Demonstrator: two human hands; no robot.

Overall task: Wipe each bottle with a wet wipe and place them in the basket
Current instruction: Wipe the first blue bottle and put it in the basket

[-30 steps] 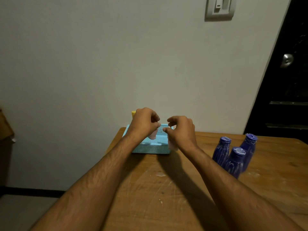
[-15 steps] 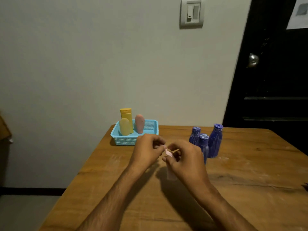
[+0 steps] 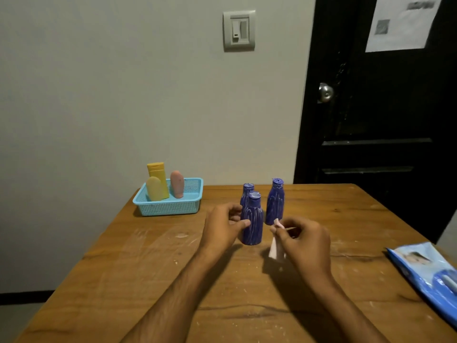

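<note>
L hand (image 3: 223,225) now at nearest blue bottle (image 3: 252,222), fingers curled round; R hand (image 3: 305,241) pinching wipe (image 3: 275,246).

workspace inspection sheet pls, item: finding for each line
surface: wooden table, scuffed, pale specks.
job's things: three blue bottles upright on the table; basket at far left holds two yellow bottles and a pink bottle; wipe in hand.
clutter: wipes pack at right edge.
grippers: left hand curls beside the near blue bottle, thumb touching it; right hand pinches the wipe.
cables: nothing seen.
surroundings: pale wall, switch, dark door with knob and paper.
</note>
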